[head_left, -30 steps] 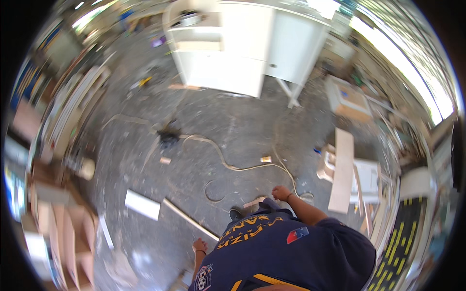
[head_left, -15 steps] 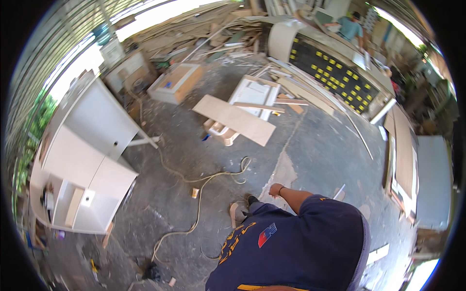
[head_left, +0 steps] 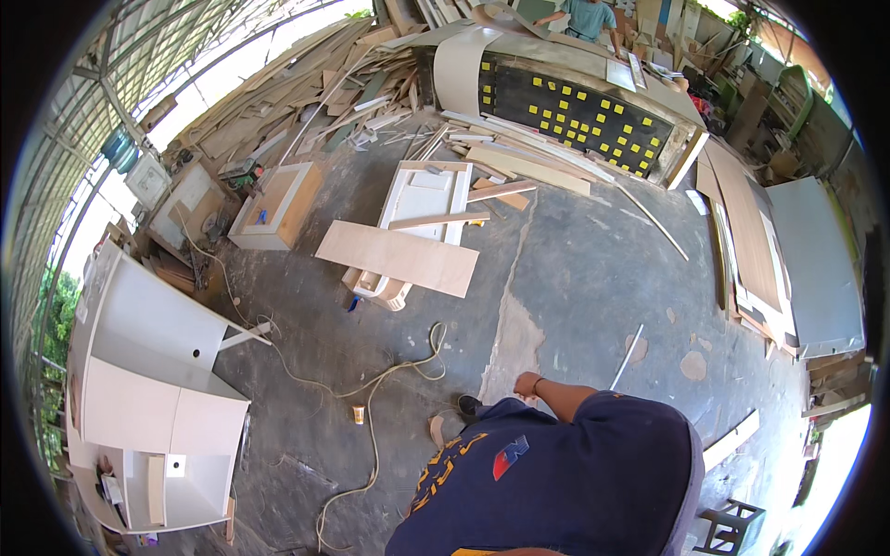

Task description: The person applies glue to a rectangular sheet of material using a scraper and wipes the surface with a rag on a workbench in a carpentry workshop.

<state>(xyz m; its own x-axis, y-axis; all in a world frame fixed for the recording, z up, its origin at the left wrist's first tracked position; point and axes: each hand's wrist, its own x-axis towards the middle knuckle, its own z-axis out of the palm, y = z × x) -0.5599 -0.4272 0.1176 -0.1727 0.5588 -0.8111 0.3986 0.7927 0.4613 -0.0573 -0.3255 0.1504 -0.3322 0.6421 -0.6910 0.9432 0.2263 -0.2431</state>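
Observation:
My right hand (head_left: pixel 527 385) hangs in front of my dark blue shirt, above a pale rough patch (head_left: pixel 514 338) of the floor. Its fingers look curled closed, with a dark band at the wrist; whatever may be inside them is hidden. My left hand is out of the picture. Beyond the right forearm, a thin white strip (head_left: pixel 629 357) lies on the floor. Below the hand, my dark shoe (head_left: pixel 470 405) shows beside a curved tan piece (head_left: pixel 437 430).
A pale cable (head_left: pixel 375 435) winds across the floor past a paper cup (head_left: pixel 359 414). White curved cabinetry (head_left: pixel 139 398) stands left. Ahead, a wooden board (head_left: pixel 399 258) lies over a white drawer-like frame (head_left: pixel 461 176). Another person (head_left: pixel 586 18) is behind a yellow-dotted black bench (head_left: pixel 575 116). Sheets (head_left: pixel 751 232) lean at right.
My view has turned to the right and lifted, so the room sits further left and more of the far bench shows. The right hand keeps nearly the same pose before the shirt.

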